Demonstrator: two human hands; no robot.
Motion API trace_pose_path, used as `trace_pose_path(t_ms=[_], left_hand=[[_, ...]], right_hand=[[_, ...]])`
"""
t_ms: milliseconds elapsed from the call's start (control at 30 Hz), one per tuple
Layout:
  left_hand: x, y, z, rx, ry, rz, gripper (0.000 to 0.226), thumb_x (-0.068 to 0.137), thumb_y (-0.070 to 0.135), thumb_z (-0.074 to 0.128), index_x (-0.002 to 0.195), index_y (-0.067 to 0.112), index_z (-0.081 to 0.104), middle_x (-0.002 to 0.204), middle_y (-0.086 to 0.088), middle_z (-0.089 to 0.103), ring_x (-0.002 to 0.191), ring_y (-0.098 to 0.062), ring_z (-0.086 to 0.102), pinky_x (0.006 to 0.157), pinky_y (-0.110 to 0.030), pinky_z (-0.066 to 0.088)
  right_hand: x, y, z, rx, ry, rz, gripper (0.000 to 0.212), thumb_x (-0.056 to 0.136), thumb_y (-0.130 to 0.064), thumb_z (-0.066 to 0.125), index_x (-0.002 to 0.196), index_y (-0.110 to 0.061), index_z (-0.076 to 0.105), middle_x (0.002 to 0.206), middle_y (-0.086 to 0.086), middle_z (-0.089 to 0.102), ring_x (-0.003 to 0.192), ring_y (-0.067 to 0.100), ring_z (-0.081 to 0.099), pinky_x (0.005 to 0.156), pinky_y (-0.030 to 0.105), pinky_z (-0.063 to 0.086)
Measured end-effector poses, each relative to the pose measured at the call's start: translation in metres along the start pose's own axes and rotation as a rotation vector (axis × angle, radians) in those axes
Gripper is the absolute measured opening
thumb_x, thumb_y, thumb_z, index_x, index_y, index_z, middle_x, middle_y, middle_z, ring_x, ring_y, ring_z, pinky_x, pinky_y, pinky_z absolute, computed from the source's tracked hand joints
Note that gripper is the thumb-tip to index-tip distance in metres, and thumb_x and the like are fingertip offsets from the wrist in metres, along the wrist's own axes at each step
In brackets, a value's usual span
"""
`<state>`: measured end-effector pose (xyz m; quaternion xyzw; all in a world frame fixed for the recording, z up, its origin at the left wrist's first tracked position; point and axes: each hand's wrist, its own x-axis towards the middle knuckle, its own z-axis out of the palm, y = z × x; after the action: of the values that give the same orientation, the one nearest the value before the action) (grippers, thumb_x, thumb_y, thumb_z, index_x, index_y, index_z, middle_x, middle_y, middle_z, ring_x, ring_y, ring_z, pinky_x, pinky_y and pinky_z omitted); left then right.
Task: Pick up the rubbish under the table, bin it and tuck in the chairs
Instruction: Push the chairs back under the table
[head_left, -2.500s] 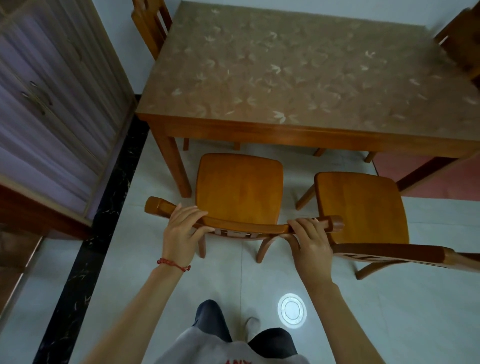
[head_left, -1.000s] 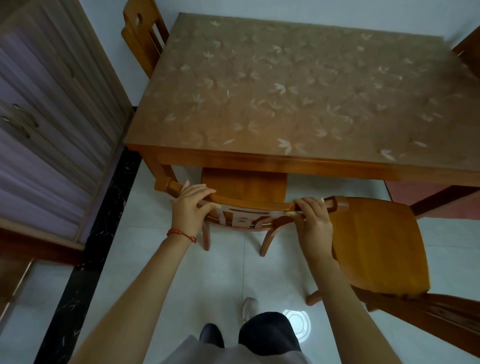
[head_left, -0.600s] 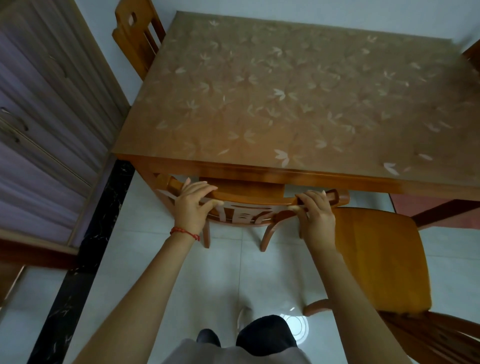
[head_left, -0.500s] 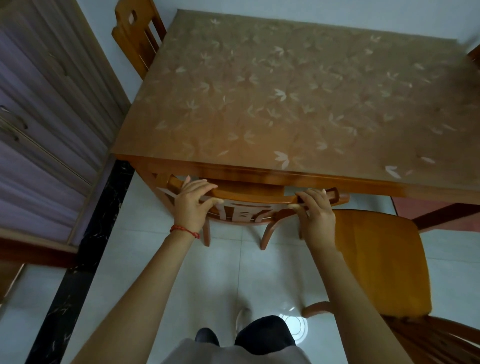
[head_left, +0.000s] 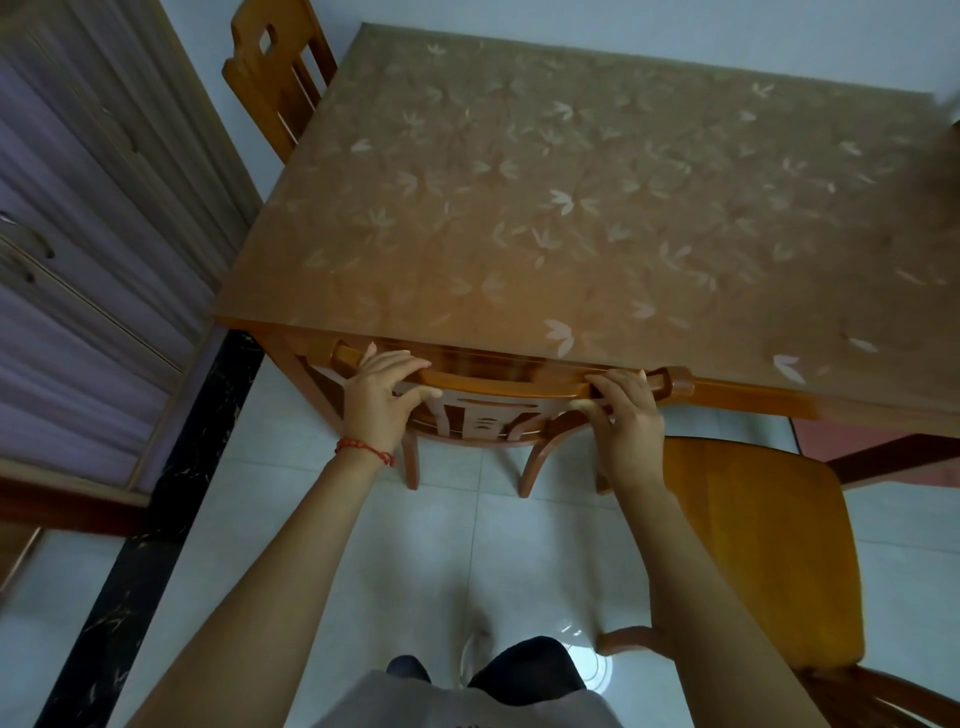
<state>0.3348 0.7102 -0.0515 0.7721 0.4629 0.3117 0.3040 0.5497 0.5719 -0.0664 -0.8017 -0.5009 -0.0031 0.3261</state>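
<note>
Gripping the top rail of the left chair (head_left: 498, 387), I have my left hand (head_left: 382, 397) and right hand (head_left: 626, 415) fingers clamped on it; its seat sits beneath the surface (head_left: 571, 208) ahead of my fingers; right chair (head_left: 758, 545) remains untucked; rubbish seemingly gone, though underneath is hidden.

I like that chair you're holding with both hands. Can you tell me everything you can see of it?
The chair looks like glossy orange-brown wood. Its curved top rail has rounded ends, with carved slats below and two back legs standing on the pale tiles. It is upright, its seat hidden under the table, its rail right at the table's edge. The left hand and right hand grip the rail.
</note>
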Motion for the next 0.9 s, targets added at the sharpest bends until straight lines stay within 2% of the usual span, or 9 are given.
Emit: trace_pose_path(t_ms=[133, 567, 767, 900], left_hand=[[0.006, 0.0, 0.001, 0.005, 0.01, -0.004, 0.03, 0.065, 0.01, 0.075, 0.092, 0.0, 0.07, 0.102, -0.02, 0.068, 0.104, -0.029, 0.059, 0.109, -0.029, 0.019], [0.005, -0.001, 0.001, 0.03, 0.002, 0.01, 0.031, 0.065, 0.012, 0.076, 0.093, 0.0, 0.069, 0.103, -0.02, 0.068, 0.105, -0.03, 0.058, 0.109, -0.031, 0.018], [0.003, -0.001, -0.003, 0.064, -0.033, 0.0, 0.037, 0.07, 0.016, 0.073, 0.103, 0.003, 0.066, 0.114, -0.018, 0.064, 0.118, -0.027, 0.051, 0.11, -0.029, 0.011], [-0.005, -0.003, -0.009, 0.104, -0.1, 0.02, 0.045, 0.078, 0.022, 0.066, 0.119, 0.006, 0.056, 0.131, -0.014, 0.053, 0.131, -0.026, 0.037, 0.113, -0.037, 0.008]], right_hand=[[0.008, 0.001, 0.001, 0.017, -0.033, 0.014, 0.026, 0.079, -0.006, 0.067, 0.104, 0.0, 0.065, 0.107, 0.018, 0.066, 0.107, 0.034, 0.058, 0.109, 0.036, 0.023], [0.006, 0.0, -0.001, 0.031, -0.072, 0.049, 0.027, 0.083, -0.013, 0.063, 0.108, -0.002, 0.064, 0.113, 0.015, 0.064, 0.114, 0.03, 0.055, 0.105, 0.026, 0.021], [0.006, -0.008, -0.01, 0.057, -0.117, 0.038, 0.032, 0.083, -0.02, 0.064, 0.109, -0.002, 0.063, 0.114, 0.015, 0.064, 0.113, 0.03, 0.055, 0.11, 0.037, 0.023], [0.003, -0.016, -0.015, 0.077, -0.174, 0.074, 0.035, 0.085, -0.018, 0.062, 0.117, -0.004, 0.058, 0.124, 0.014, 0.058, 0.123, 0.029, 0.045, 0.108, 0.05, 0.032]])
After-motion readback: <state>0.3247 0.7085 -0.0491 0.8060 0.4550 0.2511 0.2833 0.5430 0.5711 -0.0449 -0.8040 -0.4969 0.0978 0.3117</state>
